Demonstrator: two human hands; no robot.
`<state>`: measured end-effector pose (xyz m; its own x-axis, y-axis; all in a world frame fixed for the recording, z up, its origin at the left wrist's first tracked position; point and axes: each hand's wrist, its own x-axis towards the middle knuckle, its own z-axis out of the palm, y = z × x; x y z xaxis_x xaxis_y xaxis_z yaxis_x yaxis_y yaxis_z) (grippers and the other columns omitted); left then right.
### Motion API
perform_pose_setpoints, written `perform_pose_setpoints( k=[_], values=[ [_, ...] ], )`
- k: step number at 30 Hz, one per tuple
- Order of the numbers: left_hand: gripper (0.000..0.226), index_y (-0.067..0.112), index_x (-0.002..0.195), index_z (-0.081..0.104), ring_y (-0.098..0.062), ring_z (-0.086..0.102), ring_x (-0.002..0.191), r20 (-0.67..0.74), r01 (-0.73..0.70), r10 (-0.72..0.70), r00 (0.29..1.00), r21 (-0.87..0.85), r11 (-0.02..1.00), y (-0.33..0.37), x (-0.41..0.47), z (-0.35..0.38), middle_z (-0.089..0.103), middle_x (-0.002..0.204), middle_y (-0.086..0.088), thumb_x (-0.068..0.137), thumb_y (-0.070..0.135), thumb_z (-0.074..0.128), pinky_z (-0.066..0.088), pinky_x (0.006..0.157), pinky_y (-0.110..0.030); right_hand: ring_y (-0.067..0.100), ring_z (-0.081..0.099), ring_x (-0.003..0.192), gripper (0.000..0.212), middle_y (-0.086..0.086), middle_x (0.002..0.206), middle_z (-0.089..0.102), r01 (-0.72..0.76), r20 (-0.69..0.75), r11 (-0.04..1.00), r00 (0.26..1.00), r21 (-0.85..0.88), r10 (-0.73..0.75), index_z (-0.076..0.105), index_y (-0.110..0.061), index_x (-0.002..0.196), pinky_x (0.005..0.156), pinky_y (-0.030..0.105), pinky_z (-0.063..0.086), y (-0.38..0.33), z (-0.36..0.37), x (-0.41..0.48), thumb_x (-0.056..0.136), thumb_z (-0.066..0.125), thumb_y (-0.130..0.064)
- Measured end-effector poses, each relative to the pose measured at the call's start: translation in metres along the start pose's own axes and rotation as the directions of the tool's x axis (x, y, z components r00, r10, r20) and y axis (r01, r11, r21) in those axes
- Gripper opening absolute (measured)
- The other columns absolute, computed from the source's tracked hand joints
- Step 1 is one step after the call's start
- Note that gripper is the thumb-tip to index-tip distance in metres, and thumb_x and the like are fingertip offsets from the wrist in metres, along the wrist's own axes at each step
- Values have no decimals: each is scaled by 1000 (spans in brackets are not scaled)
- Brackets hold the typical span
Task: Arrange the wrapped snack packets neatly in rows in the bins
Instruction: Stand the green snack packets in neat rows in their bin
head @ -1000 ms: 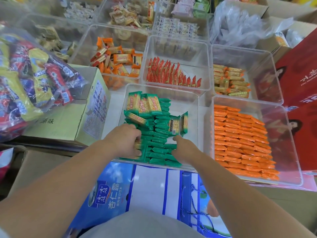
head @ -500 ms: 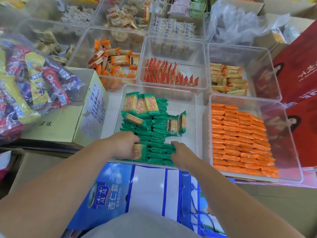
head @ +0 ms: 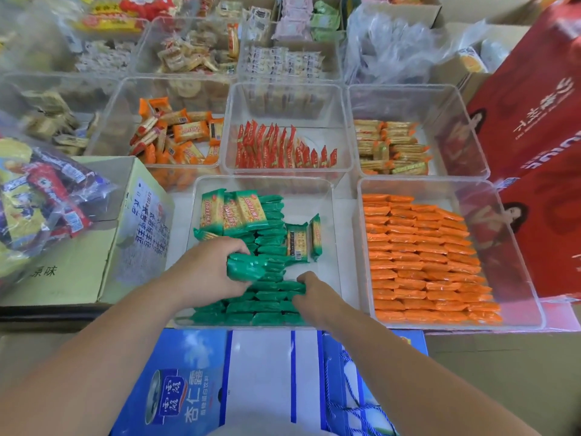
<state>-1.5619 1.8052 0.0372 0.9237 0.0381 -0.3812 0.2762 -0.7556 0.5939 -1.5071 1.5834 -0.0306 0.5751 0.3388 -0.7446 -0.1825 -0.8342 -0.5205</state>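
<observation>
A clear plastic bin (head: 333,215) in front of me holds green wrapped cracker packets (head: 267,297) stacked on edge in rows. My left hand (head: 207,269) grips a small bunch of green packets (head: 248,265) lifted slightly above the rows. My right hand (head: 311,294) rests its fingertips on the packets of the near rows, pinching their ends. A few green packets (head: 232,212) lie face up at the bin's far left, and two stand loose (head: 301,240) near the middle.
To the right is a bin of orange packets in rows (head: 424,256). Behind stand bins with red packets (head: 283,149), loose orange packets (head: 179,133) and yellow packets (head: 390,146). A cardboard box (head: 94,247) with a candy bag is at left. Red boxes (head: 534,114) stand at right.
My left hand has lifted a bunch of green packets up from the near left rows and moved it toward the middle. My right hand stays on the near rows.
</observation>
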Motion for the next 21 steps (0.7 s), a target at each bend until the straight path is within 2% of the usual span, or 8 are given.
perform_pose_setpoints(
  k=[2,5,8,11,13,16,19,21],
  values=[
    [39,40,92,65,2,64,68,-72,12,-25,997,-187,982,16,10,1,69,84,22,56,48,78,42,53,-12,15,48,63,54,6,89,55,-16,10,997,1000,75,15,29,-19,150,43,22,33,0,-1,-1,98,45,-16],
    [40,45,88,63,7,64,74,-203,-30,-31,979,-293,955,33,33,15,69,86,27,60,32,88,44,56,-9,17,49,65,61,9,92,58,-18,11,988,1000,154,17,23,-18,153,48,24,34,0,-1,-3,96,45,-14],
    [44,43,94,58,8,62,79,-273,-55,-19,962,-259,964,45,55,34,67,87,21,66,31,90,47,65,-13,23,52,78,59,14,100,59,-24,10,985,1000,169,23,25,-10,150,59,32,35,1,-2,-1,94,46,-11],
    [42,35,100,57,-1,62,80,-248,-72,26,969,-180,981,54,72,54,65,91,15,72,29,87,53,72,-27,23,53,79,32,10,97,58,-15,-4,995,1000,100,15,41,-4,125,63,35,41,2,0,1,94,48,-12],
    [40,30,104,56,-12,62,84,-192,-90,70,979,-98,991,56,80,66,63,93,10,75,27,84,53,75,-37,23,54,80,23,8,94,57,-2,-24,1000,1000,28,3,46,-4,115,65,37,46,2,1,1,94,49,-14],
    [41,26,109,57,-17,59,88,-132,-156,162,978,56,986,55,88,80,60,96,11,77,30,81,46,74,-35,24,58,84,24,10,100,60,21,-30,1000,999,1,-20,47,-5,113,72,41,54,2,1,0,92,49,-16],
    [43,27,110,53,-15,57,85,-127,-179,183,975,42,983,55,90,87,55,95,13,78,32,81,40,70,-31,25,60,85,27,9,99,61,50,-35,999,998,-1,-50,46,-8,115,74,44,55,3,1,0,90,50,-19],
    [45,27,109,51,-14,57,86,-128,-173,177,976,40,984,51,90,89,59,97,11,77,34,82,44,72,-33,23,59,81,27,8,96,60,59,-34,998,998,20,-58,46,-9,114,71,43,54,4,2,1,89,49,-20]
  ],
)
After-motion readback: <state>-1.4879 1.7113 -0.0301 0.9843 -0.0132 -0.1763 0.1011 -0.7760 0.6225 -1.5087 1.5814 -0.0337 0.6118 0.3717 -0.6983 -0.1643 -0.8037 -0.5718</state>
